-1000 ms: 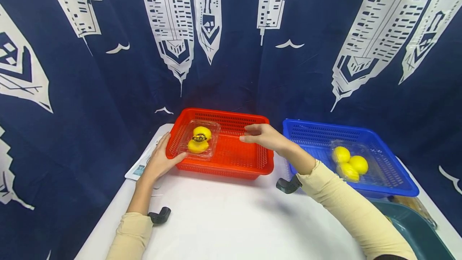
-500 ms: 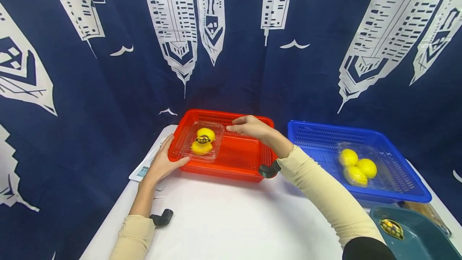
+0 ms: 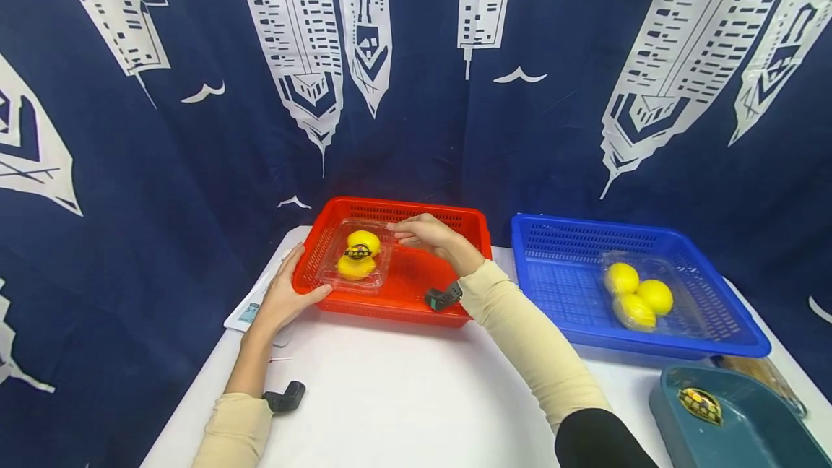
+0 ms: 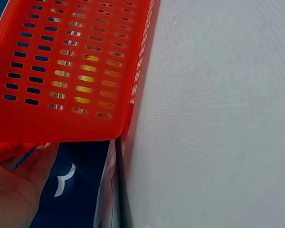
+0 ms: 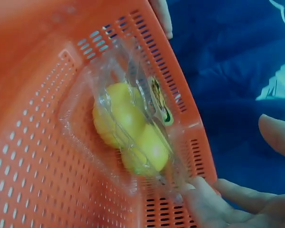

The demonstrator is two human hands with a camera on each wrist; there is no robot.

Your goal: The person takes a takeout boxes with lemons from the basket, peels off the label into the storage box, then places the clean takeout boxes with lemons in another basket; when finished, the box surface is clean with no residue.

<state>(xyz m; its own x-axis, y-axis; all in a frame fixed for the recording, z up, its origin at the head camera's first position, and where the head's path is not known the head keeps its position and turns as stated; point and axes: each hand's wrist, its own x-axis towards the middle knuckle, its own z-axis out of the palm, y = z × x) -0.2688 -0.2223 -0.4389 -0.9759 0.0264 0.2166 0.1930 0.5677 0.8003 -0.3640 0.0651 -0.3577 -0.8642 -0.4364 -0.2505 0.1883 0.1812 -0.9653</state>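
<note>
A clear plastic clamshell box [image 3: 379,274] with yellow lemons [image 3: 356,266] and a dark label lies in the left part of the red basket [image 3: 416,311]. My left hand [image 3: 282,303] rests at the basket's front left corner, fingers straight along the outer side and thumb by the front rim. Above the basket, my right hand [image 3: 422,232] reaches to the box's far right corner with extended fingers. In the right wrist view, a fingertip of the right hand [image 5: 237,206] overlaps the box's edge and the thumb stands apart. Whether it touches the box is unclear.
A blue basket [image 3: 552,323] to the right holds another clear box of yellow lemons [image 3: 638,296]. Front right stands a teal tub [image 3: 747,421] with a black-and-gold label [image 3: 700,406] inside. A white scale [image 3: 249,313] sits beside the red basket, and a dark curtain [image 3: 416,143] hangs behind.
My right hand has moved left across the red basket, up to the clamshell box. The left hand stays at the basket's corner. The head view has shifted slightly.
</note>
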